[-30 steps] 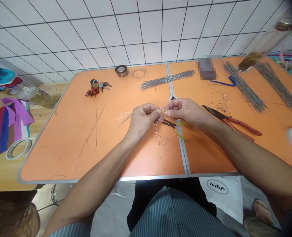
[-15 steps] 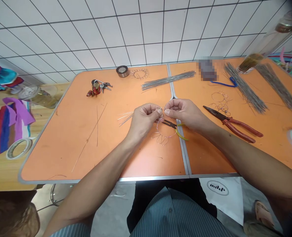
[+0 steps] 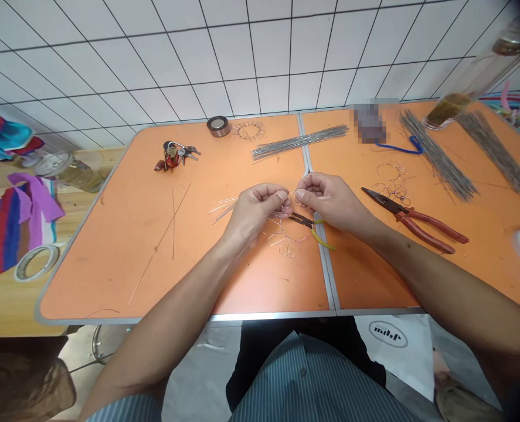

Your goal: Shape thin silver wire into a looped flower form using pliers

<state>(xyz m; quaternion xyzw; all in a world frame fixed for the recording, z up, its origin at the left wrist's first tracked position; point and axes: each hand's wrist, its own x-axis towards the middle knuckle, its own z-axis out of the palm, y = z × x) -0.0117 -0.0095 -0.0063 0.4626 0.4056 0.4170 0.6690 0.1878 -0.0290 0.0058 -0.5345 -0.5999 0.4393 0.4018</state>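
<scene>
Between thumb and fingers my left hand (image 3: 262,205) pinches a thin wire ring (image 3: 292,239) with looped petals along it, which hangs below the hand over the orange table (image 3: 224,281). My right hand (image 3: 319,196) is closed in a pinch close by, on a fine wire of the same piece; where that wire runs is hard to make out. Under the hands lie small pliers with yellow handles (image 3: 322,239), their black jaws pointing left. Several straight wires (image 3: 222,209) stick out on the table beyond my left wrist.
Larger red-handled pliers (image 3: 427,228) lie right of my right hand. Behind are wire bundles (image 3: 301,142), a tape roll (image 3: 218,126), keys (image 3: 180,153) and another wire ring (image 3: 248,130). A glass bottle (image 3: 451,108) stands back right; loose wires (image 3: 156,249) lie left.
My right hand has moved slightly up and right, widening the gap between the fingertips. The wire ring has tilted and shifted a little left. My left hand has hardly moved.
</scene>
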